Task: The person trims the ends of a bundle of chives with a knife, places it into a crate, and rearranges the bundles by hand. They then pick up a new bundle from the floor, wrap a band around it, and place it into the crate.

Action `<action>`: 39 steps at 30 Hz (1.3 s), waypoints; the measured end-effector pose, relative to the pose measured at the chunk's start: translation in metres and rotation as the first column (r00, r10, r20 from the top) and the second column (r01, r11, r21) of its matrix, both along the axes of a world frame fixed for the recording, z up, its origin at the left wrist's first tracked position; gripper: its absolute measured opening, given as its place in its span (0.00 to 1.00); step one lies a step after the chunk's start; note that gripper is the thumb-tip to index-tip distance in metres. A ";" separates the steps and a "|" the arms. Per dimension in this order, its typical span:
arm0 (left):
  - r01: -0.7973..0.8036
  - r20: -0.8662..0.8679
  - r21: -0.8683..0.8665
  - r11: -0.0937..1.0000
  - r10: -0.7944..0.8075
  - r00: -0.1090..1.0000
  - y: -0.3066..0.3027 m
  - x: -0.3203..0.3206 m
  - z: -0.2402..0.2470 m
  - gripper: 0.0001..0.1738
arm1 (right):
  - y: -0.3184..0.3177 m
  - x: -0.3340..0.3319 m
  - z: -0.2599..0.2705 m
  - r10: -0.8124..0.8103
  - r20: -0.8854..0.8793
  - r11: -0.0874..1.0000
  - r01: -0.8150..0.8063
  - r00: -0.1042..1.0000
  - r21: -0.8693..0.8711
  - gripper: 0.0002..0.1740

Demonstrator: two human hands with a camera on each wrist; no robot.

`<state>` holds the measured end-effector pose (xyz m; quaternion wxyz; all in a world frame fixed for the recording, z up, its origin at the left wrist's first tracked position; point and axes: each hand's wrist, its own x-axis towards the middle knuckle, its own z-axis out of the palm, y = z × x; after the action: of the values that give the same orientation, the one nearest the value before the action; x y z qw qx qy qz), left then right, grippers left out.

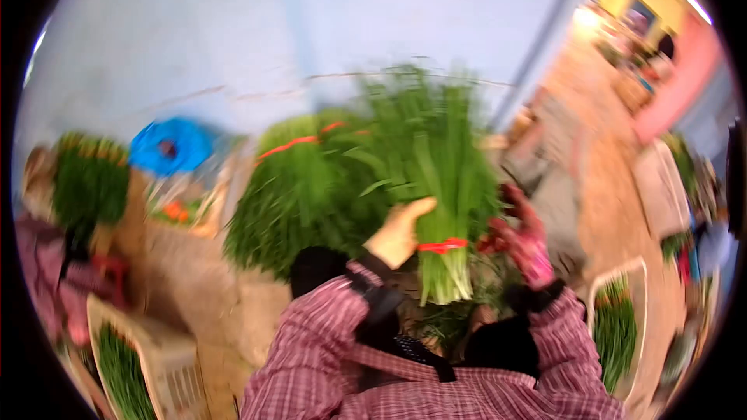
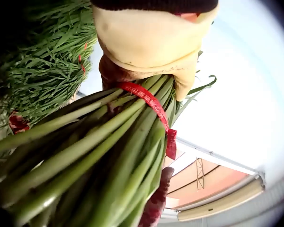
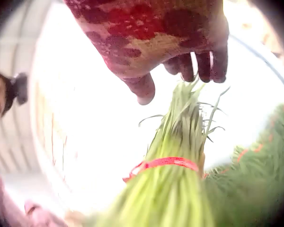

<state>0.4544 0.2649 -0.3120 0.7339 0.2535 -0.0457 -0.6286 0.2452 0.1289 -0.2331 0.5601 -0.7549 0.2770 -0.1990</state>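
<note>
A bunch of long green leaves like garlic chives (image 1: 440, 163), bound with a red band (image 1: 442, 246) near its pale cut ends, stands upright in front of the person. The left hand (image 1: 395, 237), in a cream glove, grips it just above the band; the left wrist view shows the glove (image 2: 149, 42) wrapped around the stems (image 2: 128, 156). To the right of the bunch is the right hand (image 1: 525, 237), in a red flower-patterned glove. Its fingers are spread and loosely bent, with nothing between them in the right wrist view (image 3: 156, 42).
Banded bunches (image 1: 292, 194) are piled against the pale wall, left of the held one. Crates with greens stand at lower left (image 1: 175, 358) and lower right (image 1: 642, 288). A blue plastic bag (image 1: 171, 146) lies at the back left. Another person's sleeve (image 1: 43, 264) shows at the far left.
</note>
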 end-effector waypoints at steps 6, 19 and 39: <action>-0.107 0.151 0.052 0.993 0.098 0.984 -0.012 -0.035 -0.048 0.23 | 0.007 0.035 -0.063 -0.160 0.028 0.956 0.148 0.987 0.254 0.37; -0.136 0.154 0.247 0.959 0.099 0.983 -0.028 -0.054 -0.065 0.25 | 0.000 -0.027 -0.093 -0.357 0.047 0.919 0.343 0.933 0.193 0.33; 0.271 0.360 -0.009 0.963 -0.250 0.899 -0.020 -0.064 -0.073 0.45 | -0.036 -0.072 -0.194 0.011 0.308 0.789 -0.198 0.951 0.582 0.34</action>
<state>0.3901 0.2446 -0.3847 0.6299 0.3329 -0.2293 -0.6632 0.1735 0.0928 -0.4269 0.8165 -0.5126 0.1988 -0.1761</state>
